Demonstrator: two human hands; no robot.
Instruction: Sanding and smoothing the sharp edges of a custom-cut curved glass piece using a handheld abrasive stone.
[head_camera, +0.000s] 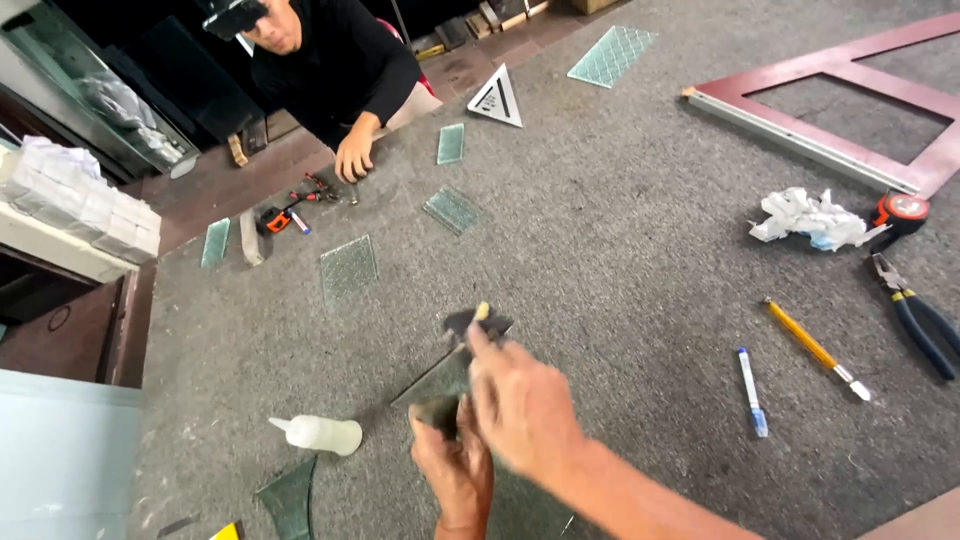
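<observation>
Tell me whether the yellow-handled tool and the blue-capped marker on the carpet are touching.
Apart. The head view shows the yellow-handled tool and the blue-capped marker lying side by side with a plain strip of grey carpet between them.

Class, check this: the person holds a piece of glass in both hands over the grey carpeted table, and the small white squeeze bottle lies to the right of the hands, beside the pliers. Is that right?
Not quite. The head view shows the white squeeze bottle lying left of the hands, far from the pliers. The rest stands: left hand and right hand hold a piece of glass over the grey carpeted table.
</observation>
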